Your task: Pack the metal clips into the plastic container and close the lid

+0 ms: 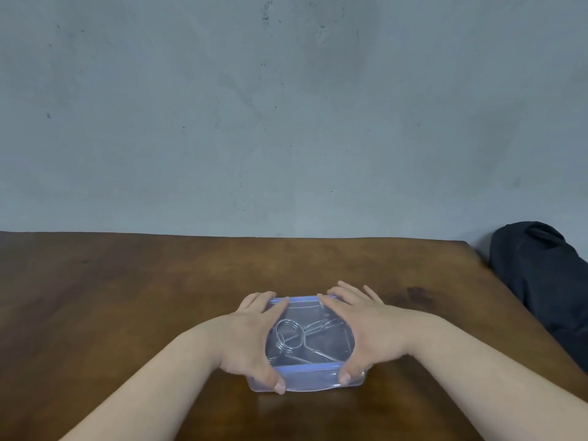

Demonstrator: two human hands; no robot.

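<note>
A clear plastic container [305,381] with a blue-rimmed lid [304,302] sits on the brown wooden table, near the front middle. The lid lies on top of it. Several metal clips [294,338] of bent wire show through the lid, inside the container. My left hand [251,338] covers the container's left end, fingers over the far rim and thumb on the near wall. My right hand [359,329] covers the right end the same way. Both hands press on the lid and grip the container between them.
The wooden table [127,297] runs back to a grey wall [286,122]. A black bag or cloth [541,275] lies off the table's right edge. A dark stain [416,296] marks the wood just right of my right hand.
</note>
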